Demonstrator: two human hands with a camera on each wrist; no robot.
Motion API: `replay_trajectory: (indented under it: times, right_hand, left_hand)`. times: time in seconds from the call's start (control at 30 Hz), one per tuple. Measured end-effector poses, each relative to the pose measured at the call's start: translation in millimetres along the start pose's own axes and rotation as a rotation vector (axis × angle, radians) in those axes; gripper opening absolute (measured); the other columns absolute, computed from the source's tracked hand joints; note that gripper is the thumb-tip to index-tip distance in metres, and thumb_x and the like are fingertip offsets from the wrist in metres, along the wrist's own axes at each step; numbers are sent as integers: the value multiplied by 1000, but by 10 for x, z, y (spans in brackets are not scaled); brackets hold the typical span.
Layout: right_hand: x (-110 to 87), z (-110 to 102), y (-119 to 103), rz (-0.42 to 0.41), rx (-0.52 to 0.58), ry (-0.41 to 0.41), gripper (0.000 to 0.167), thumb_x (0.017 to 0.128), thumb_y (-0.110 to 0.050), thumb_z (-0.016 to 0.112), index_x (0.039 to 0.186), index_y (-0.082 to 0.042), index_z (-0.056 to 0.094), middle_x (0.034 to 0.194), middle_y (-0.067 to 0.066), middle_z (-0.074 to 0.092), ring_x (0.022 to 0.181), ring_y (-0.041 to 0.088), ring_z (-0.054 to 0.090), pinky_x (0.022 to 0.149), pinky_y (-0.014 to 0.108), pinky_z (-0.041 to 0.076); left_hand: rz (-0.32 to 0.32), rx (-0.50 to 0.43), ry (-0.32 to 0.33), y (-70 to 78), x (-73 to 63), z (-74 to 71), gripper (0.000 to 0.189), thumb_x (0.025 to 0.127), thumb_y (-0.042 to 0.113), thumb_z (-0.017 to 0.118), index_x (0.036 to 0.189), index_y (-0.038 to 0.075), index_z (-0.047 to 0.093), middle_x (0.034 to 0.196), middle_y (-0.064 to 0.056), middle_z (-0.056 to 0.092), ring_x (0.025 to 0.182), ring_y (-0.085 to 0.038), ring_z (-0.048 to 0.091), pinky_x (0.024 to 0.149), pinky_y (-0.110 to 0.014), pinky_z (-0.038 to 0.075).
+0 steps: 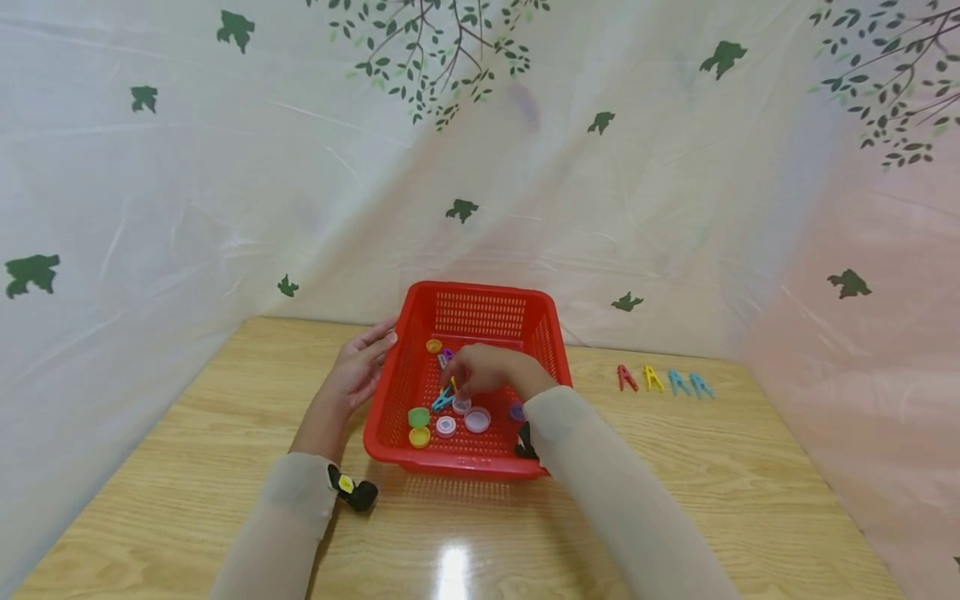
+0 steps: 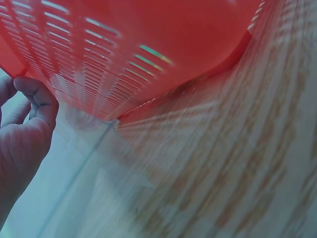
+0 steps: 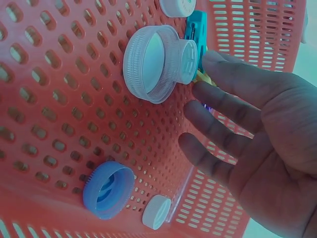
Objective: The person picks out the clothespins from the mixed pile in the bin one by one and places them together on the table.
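Note:
A red plastic basket (image 1: pixel 465 464) stands on the table. My left hand (image 1: pixel 358 367) grips its left rim between thumb and fingers, also seen from below in the left wrist view. Inside the basket, my right hand (image 1: pixel 486 370) pinches a yellow clothespin (image 3: pixel 203 78) between thumb and index finger, the other fingers spread loosely. A blue clothespin (image 1: pixel 442 402) lies right beside the fingertips. Around it on the basket floor are bottle caps: a green one (image 1: pixel 418 417), a yellow one (image 1: pixel 419 437), a white one (image 1: pixel 446 427), a wide clear one (image 1: pixel 477 420) and a purple one (image 1: pixel 517 412).
On the table right of the basket lies a row of clothespins: a red one (image 1: pixel 627 377), a yellow one (image 1: pixel 652 379) and two blue ones (image 1: pixel 679 382). A pale curtain (image 1: pixel 337 208) with green leaf prints hangs behind the wooden table (image 1: pixel 675 467).

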State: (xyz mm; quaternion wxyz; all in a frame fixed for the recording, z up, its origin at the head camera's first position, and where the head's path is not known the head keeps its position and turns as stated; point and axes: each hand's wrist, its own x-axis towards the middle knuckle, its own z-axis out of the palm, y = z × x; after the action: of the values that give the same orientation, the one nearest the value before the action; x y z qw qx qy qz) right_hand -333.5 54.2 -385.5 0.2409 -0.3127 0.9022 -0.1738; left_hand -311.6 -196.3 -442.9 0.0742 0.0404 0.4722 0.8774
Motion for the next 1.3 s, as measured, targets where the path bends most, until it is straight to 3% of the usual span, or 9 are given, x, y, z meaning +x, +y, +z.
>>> replay_trajectory:
  times: [0.63,0.9,1.3]
  right_hand:
    - [44,48,-14,-31,-4,-8,31,90,-19,81,119,-26,74,103,-7,70,96,16,66,89,33,59]
    - [19,63,-24,21,56,-22,62,87,-22,83,144,-30,60,107,-6,69,97,16,66,93,39,59]
    - [32,70,-5,66,-6,16,46,88,-23,82,133,-27,69,110,-6,67,100,18,64,97,43,57]
  left_hand:
    - [7,22,-1,2,-7,-20,57,103,12,62,156,4,41,121,-1,70,97,-13,71,84,-30,61]
    - [8,16,-11,-13,1,-22,58,103,11,61,156,4,40,121,-1,70,97,-13,71,85,-30,61]
    - [3,9,7,-10,-9,-6,57,101,11,65,154,6,44,121,-1,70,98,-13,71,85,-30,61]
